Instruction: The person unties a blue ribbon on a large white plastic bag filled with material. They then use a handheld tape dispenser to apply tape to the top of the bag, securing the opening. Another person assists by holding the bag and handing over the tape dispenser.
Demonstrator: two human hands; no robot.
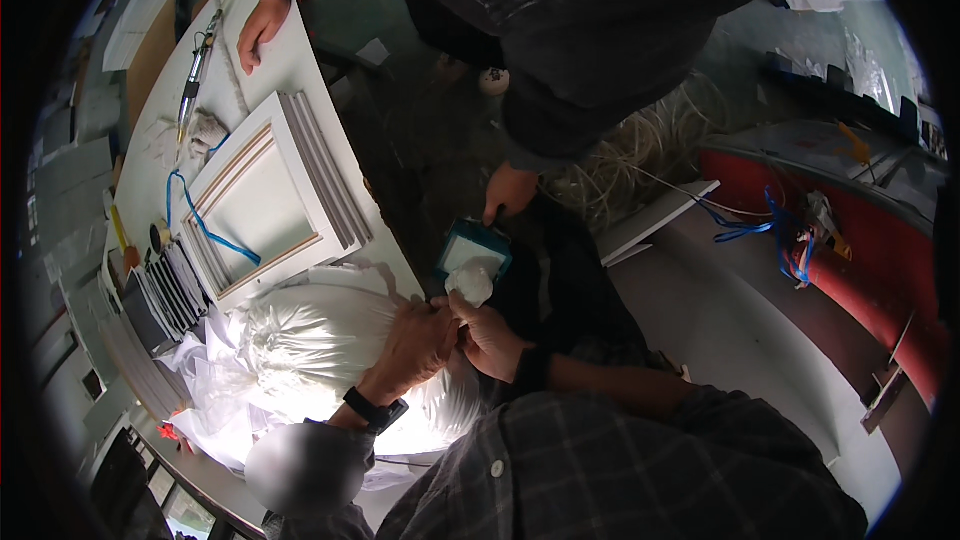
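Note:
My left hand (412,342), with a dark band at the wrist, is closed, its fingers meeting those of my right hand. What lies inside it is hidden. My right hand (488,337) is closed too, thumb and fingers at the lower edge of a rounded white bundle (470,282) whose material I cannot make out. Just beyond, a co-worker's hand (510,190) grips a teal-rimmed square container (500,269) with white inside, right behind the bundle. Under and left of my hands, a large, wrinkled white sack (310,330) lies on the table's near end.
White framed panels (250,205) are stacked on the white table (318,70), with a blue strap (205,225) across them. The co-worker's other hand (263,32) rests near a metal tool (192,80). On the right are a red tube (865,295) and curved panels (740,340).

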